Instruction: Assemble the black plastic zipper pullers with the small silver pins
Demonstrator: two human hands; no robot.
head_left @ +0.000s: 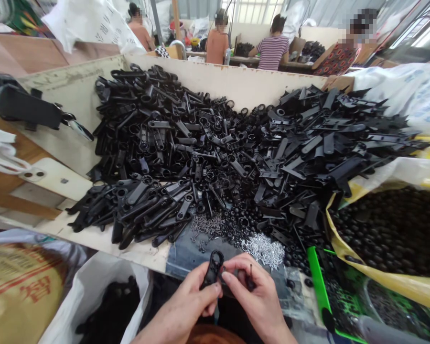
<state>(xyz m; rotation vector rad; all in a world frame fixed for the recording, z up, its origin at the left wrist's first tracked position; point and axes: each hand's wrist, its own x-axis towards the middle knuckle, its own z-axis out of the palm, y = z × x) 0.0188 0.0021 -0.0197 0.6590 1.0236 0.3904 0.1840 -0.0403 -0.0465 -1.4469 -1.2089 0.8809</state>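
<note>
My left hand [191, 298] pinches a small black plastic lever part [214, 268] with a ring at its top, held upright at the bench's near edge. My right hand [252, 289] is closed beside it, fingertips touching the same part, with a thin dark pin [251, 276] between its fingers. Just beyond the hands lie a heap of silver screws [265, 248] and a patch of small dark screws [209, 224].
A huge pile of black plastic levers [186, 143] and flat black arms [329, 138] fills the bench. A yellow bag of black round parts [390, 229] sits right, a green bin edge [317, 282] beside it. White sack [103, 296] lower left. Several people work at the back.
</note>
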